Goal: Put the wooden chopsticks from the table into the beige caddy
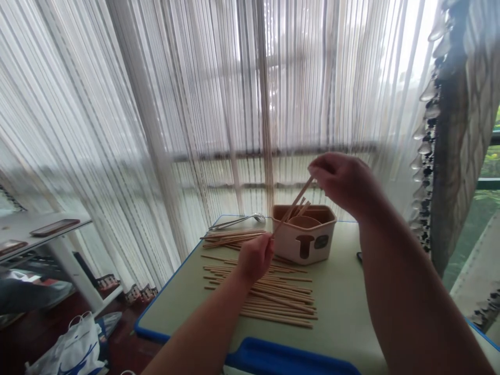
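While loose chopsticks (287,298) lie nearer than the storage box (287,247), the left hand (255,255) pinches a wooden chopstick's (296,201) low end just left of the box; the right hand (344,179) pinches its top above. Probably light, stiff, smooth: grip both ends.

Daylight glares through the sheer curtain (219,104), leaving the worktop (341,307) dim and the right forearm (406,271) shadowed. Wide-angle stretching warps the edges; detail is soft.
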Action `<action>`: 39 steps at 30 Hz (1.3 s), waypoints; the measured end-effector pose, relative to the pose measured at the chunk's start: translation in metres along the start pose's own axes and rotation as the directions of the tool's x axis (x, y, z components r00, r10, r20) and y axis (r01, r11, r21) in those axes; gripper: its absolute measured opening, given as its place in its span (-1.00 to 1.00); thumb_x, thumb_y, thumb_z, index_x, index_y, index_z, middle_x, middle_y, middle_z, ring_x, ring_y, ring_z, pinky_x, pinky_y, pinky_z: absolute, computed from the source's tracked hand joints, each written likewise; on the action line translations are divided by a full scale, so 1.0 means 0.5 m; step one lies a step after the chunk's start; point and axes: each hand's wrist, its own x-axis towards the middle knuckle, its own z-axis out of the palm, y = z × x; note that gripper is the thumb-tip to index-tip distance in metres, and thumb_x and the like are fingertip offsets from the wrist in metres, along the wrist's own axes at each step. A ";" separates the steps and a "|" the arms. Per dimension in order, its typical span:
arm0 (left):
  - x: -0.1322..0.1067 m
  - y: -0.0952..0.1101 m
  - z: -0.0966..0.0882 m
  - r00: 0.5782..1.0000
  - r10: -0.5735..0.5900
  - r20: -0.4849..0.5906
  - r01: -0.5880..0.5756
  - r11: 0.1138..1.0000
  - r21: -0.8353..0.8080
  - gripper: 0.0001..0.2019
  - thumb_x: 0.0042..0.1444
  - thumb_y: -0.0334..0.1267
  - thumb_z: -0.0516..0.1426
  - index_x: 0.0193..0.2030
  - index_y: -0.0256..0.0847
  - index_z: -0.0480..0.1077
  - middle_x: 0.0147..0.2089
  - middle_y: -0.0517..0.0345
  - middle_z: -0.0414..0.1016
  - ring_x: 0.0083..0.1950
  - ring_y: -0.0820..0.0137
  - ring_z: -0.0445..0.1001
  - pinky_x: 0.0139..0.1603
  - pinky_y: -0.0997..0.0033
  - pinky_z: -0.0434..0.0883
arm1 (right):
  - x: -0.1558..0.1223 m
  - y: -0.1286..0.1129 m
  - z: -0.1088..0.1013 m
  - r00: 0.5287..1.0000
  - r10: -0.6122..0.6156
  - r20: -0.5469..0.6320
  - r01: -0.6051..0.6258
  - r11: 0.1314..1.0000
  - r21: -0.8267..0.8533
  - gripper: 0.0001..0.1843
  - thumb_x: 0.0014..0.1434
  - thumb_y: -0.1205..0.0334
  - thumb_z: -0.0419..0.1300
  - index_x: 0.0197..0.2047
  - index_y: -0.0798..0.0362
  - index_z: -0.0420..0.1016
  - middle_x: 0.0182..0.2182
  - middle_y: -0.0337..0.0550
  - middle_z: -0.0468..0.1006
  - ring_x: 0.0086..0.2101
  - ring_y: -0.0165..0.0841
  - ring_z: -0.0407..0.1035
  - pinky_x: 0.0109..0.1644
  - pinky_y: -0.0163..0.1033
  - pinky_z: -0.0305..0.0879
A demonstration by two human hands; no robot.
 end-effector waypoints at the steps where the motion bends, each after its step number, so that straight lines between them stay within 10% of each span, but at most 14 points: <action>1: 0.000 0.002 0.001 1.000 0.004 0.010 -0.004 1.000 0.005 -0.80 0.23 -0.26 -0.10 -0.24 -0.21 0.32 -0.40 0.11 0.45 -0.38 0.43 0.43 -0.33 0.50 0.29 | 0.000 0.004 -0.007 0.993 0.009 -0.115 -0.008 1.000 0.013 -0.76 0.07 0.19 0.06 -0.31 0.07 0.52 -0.48 -0.15 0.49 -0.42 -0.37 0.34 -0.33 -0.25 0.20; 6: -0.002 0.012 0.012 0.999 0.018 0.045 -0.021 0.999 0.048 -0.80 0.20 -0.27 -0.07 -0.34 -0.20 0.34 -0.41 0.13 0.45 -0.40 0.45 0.40 -0.36 0.51 0.25 | -0.011 0.026 -0.048 0.823 -0.046 -0.566 0.053 0.999 -0.003 -0.78 0.05 0.31 0.05 -0.30 0.09 0.52 -0.56 -0.18 0.39 -0.50 -0.39 0.27 -0.38 -0.24 0.18; 12: -0.003 0.024 0.018 0.997 0.013 0.070 -0.018 0.998 0.068 -0.80 0.19 -0.26 -0.06 -0.33 -0.19 0.35 -0.43 0.15 0.45 -0.43 0.46 0.38 -0.38 0.50 0.23 | -0.026 0.041 -0.091 0.749 -0.145 -0.646 0.128 0.989 -0.073 -0.75 0.10 0.34 0.01 -0.25 0.07 0.51 -0.41 -0.07 0.45 -0.34 -0.26 0.36 -0.24 -0.18 0.24; 19: -0.003 0.021 0.016 0.994 -0.005 0.113 -0.003 0.997 0.078 -0.80 0.17 -0.24 -0.05 -0.37 -0.18 0.35 -0.47 0.17 0.43 -0.45 0.46 0.36 -0.39 0.50 0.21 | -0.007 0.034 -0.049 0.872 -0.092 -0.481 0.085 0.996 -0.036 -0.80 0.07 0.26 0.08 -0.29 0.05 0.51 -0.55 -0.22 0.42 -0.50 -0.40 0.30 -0.37 -0.25 0.20; 23: -0.002 0.017 0.018 0.990 -0.015 0.141 0.001 0.995 0.099 -0.78 0.18 -0.23 -0.06 -0.39 -0.18 0.35 -0.47 0.17 0.42 -0.44 0.46 0.36 -0.38 0.49 0.20 | 0.002 0.039 -0.001 0.982 -0.110 -0.152 0.108 0.994 -0.022 -0.79 0.05 0.18 0.12 -0.31 0.08 0.53 -0.54 -0.21 0.47 -0.51 -0.43 0.32 -0.39 -0.28 0.19; 27: -0.001 0.016 0.020 0.980 -0.039 0.195 0.015 0.993 0.121 -0.77 0.18 -0.23 -0.06 -0.38 -0.18 0.37 -0.45 0.15 0.44 -0.43 0.44 0.37 -0.38 0.48 0.20 | -0.001 0.040 0.027 0.979 -0.071 0.191 0.088 0.993 -0.080 -0.76 0.00 0.14 0.16 -0.31 0.09 0.55 -0.55 -0.19 0.48 -0.51 -0.41 0.32 -0.39 -0.27 0.18; 39: -0.005 0.026 0.016 0.872 -0.016 0.490 -0.035 0.995 0.096 -0.77 -0.02 -0.07 0.10 -0.41 -0.20 0.44 -0.43 0.14 0.43 -0.42 0.41 0.34 -0.42 0.45 0.19 | -0.005 0.022 0.007 0.994 0.018 0.105 -0.005 0.992 -0.125 -0.71 0.02 0.08 0.13 -0.34 0.09 0.57 -0.59 -0.15 0.45 -0.53 -0.39 0.28 -0.42 -0.26 0.14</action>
